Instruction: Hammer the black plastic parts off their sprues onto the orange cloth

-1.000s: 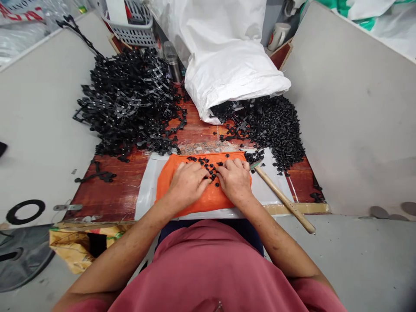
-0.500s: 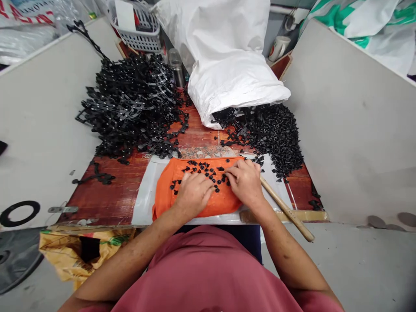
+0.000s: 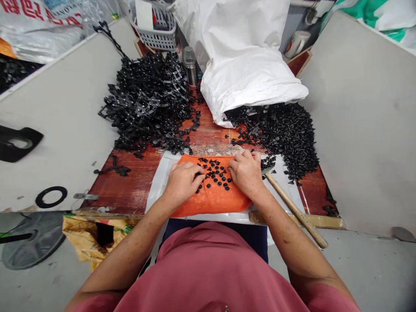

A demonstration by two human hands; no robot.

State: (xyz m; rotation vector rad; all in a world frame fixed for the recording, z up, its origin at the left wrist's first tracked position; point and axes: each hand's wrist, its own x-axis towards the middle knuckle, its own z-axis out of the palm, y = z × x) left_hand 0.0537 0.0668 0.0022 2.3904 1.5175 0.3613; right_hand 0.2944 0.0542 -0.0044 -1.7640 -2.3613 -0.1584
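Note:
A bright orange cloth (image 3: 224, 201) lies over a white sheet at the table's front, with several small black round pieces (image 3: 217, 175) scattered on it. My left hand (image 3: 184, 180) is over the cloth's left part, thumb and fingers pinched at the left edge of the pieces. Whatever sits in that pinch is too small to make out. My right hand (image 3: 246, 173) rests on the cloth's right side with curled fingers, close to the pieces; its fingertips are partly hidden. Just right of it lies a wooden-handled tool (image 3: 294, 208).
A tangled heap of black linked strips (image 3: 147, 102) stands at the left. From a white sack (image 3: 250, 78), a pile of loose black pieces (image 3: 292, 138) spreads at the right. Grey panels (image 3: 354, 125) border both sides. Behind are a basket (image 3: 156, 37), a flask (image 3: 191, 67) and a mug (image 3: 296, 44).
My left hand has moved left across the cloth, and my right hand slightly left and farther from me. The black pieces sit closer together. The camera view has shifted left.

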